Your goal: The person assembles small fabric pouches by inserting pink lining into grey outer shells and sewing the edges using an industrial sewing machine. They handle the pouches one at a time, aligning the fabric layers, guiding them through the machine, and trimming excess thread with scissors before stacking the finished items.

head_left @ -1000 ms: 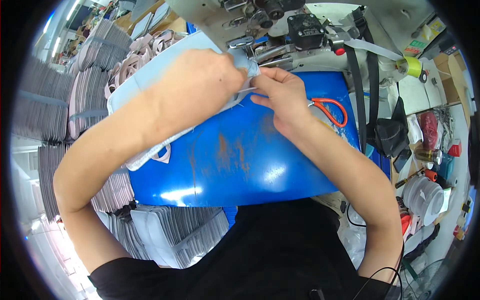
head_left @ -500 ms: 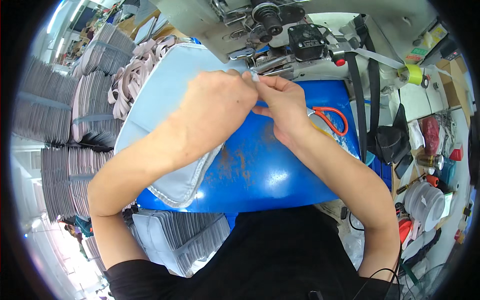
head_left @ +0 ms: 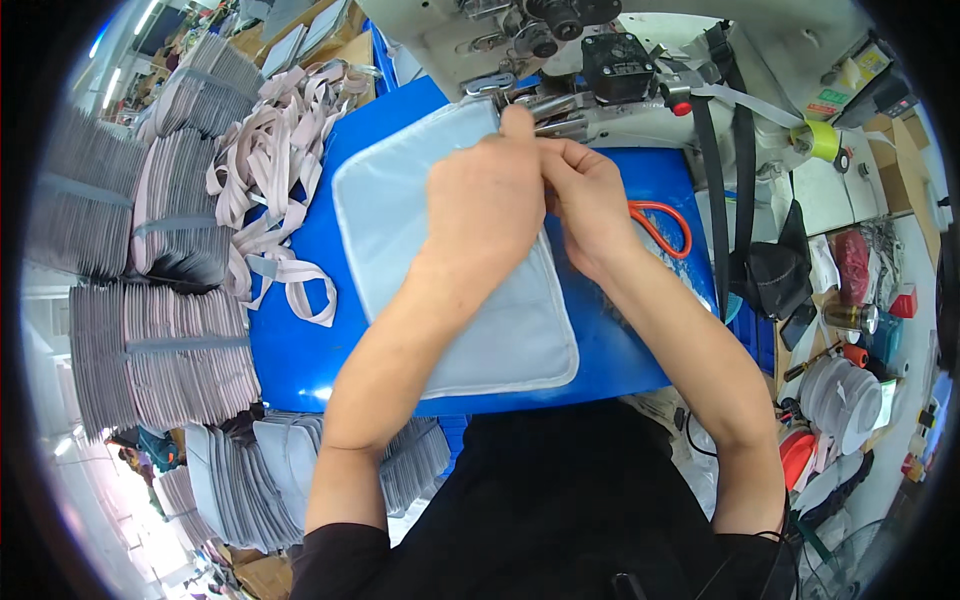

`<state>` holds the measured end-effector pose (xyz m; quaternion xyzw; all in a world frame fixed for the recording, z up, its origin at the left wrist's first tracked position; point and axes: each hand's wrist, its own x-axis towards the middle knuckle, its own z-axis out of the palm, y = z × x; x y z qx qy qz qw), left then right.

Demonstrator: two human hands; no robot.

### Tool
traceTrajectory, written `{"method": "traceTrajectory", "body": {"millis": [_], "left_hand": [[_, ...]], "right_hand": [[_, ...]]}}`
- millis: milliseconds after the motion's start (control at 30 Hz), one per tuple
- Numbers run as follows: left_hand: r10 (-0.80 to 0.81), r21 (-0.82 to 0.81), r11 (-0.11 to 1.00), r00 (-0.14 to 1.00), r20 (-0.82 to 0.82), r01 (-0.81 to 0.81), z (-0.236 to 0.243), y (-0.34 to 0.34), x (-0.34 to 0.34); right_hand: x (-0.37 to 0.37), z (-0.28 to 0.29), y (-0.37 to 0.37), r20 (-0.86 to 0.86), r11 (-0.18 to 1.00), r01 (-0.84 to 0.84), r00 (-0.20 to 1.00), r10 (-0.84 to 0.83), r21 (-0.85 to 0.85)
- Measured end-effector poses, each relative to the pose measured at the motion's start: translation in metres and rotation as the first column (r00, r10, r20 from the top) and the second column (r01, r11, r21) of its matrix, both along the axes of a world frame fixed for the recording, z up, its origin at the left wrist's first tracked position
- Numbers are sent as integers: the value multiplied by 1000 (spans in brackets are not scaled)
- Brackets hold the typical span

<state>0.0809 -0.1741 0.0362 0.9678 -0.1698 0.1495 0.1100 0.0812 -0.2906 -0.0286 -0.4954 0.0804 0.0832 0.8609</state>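
A light grey fabric panel (head_left: 505, 330) with a pale bound edge lies on the blue work surface (head_left: 650, 345), its far corner close to the sewing machine (head_left: 540, 40). My left hand (head_left: 485, 195) is over the panel's upper right part, fingers curled at its edge and one digit pointing up towards the machine's presser area. Next to it, my right hand (head_left: 588, 200) is closed in a pinch beside the panel's right edge; what it pinches is too small or hidden. Scissors with orange-red handles (head_left: 665, 228) lie just right of that hand, partly covered by it.
Pale pink-grey straps (head_left: 275, 150) are heaped at the left of the surface. Tied stacks of grey panels (head_left: 190, 350) stand farther left, with more panels (head_left: 240, 480) below. Black straps (head_left: 708, 190) hang at the right near a yellow-green tape roll (head_left: 815, 140).
The panel has swung round and moved right, now lying mostly beneath my left forearm. My left arm has moved right with it, uncovering the straps. My right hand has shifted slightly.
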Motion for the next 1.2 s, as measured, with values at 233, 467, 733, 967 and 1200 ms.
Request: {"method": "traceTrajectory", "body": {"millis": [233, 467, 733, 967, 1200], "left_hand": [[146, -301, 952, 949, 280, -58, -50, 106, -25], [70, -819, 232, 849, -524, -525, -80, 147, -106], [22, -876, 156, 888, -459, -456, -68, 147, -87], [-16, -892, 169, 904, -427, -418, -61, 171, -71], [-64, -939, 61, 937, -342, -338, -47, 159, -73]], "right_hand": [[-42, 5, -7, 364, 733, 141, 919, 154, -665], [-51, -15, -5, 210, 995, -101, 973, 97, 11], [-25, 1, -6, 136, 971, -127, 986, 101, 201], [-7, -5, -15, 288, 994, 32, 958, -1, -102], [19, -12, -79, 511, 908, 409, 802, -309, -93]]}}
